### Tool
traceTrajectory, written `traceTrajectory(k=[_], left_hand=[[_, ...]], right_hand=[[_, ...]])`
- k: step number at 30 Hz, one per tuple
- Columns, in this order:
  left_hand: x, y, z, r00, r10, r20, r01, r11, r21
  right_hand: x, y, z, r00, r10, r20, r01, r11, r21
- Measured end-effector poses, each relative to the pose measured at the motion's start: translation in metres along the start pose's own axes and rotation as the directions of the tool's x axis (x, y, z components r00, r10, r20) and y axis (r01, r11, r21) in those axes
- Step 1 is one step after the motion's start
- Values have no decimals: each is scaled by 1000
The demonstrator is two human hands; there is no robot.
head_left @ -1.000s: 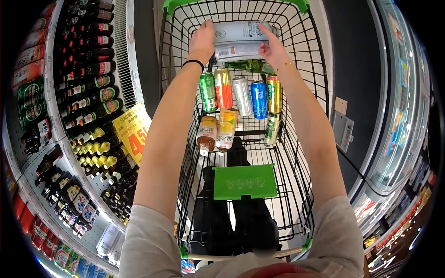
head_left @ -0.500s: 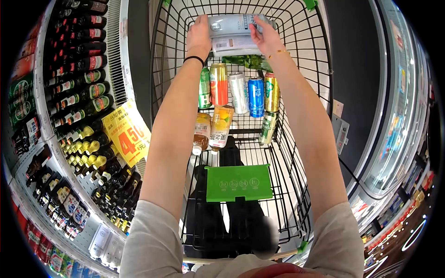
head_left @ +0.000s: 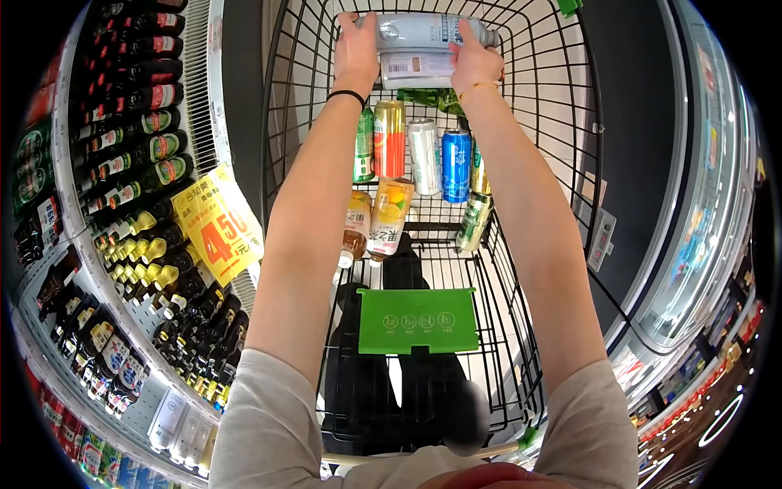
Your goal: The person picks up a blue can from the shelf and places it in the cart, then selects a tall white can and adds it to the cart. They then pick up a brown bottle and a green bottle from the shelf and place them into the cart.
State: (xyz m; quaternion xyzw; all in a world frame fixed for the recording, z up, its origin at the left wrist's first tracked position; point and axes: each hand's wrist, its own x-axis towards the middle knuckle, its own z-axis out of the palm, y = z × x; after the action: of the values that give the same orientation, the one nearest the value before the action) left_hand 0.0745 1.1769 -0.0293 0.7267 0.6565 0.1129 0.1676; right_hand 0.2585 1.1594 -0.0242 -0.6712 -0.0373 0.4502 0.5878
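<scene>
My left hand is closed around the left end of a large silver-grey bottle lying across the far end of the cart. My right hand grips the same bottle near its right, capped end. Just below it lies a pale cylindrical container with a barcode. Nearer to me are a green glass bottle, a red-and-gold can, a silver can, a blue can and a green-white can. A fruit tea bottle lies beside another, partly hidden by my left forearm.
The black wire shopping cart surrounds these drinks, with a green panel on its near side. Shelves of dark bottles and a yellow price sign stand at the left. A glass-fronted cooler runs along the right.
The silver-grey bottle has shifted slightly up and to the right with both hands. My right hand's fingers have closed further around its right end.
</scene>
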Motion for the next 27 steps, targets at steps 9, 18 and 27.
traceTrajectory(k=[9,18,27], left_hand=[[-52,3,46,917,-316,-242,205,896,-393],[-63,16,61,921,-295,254,381,818,-431],[-68,22,48,886,-332,324,462,698,-548]], right_hand=[[-2,27,-30,872,-433,-228,242,786,-568],[15,17,-70,983,60,-175,-142,847,-513],[19,12,-78,986,163,-22,-157,890,-428]])
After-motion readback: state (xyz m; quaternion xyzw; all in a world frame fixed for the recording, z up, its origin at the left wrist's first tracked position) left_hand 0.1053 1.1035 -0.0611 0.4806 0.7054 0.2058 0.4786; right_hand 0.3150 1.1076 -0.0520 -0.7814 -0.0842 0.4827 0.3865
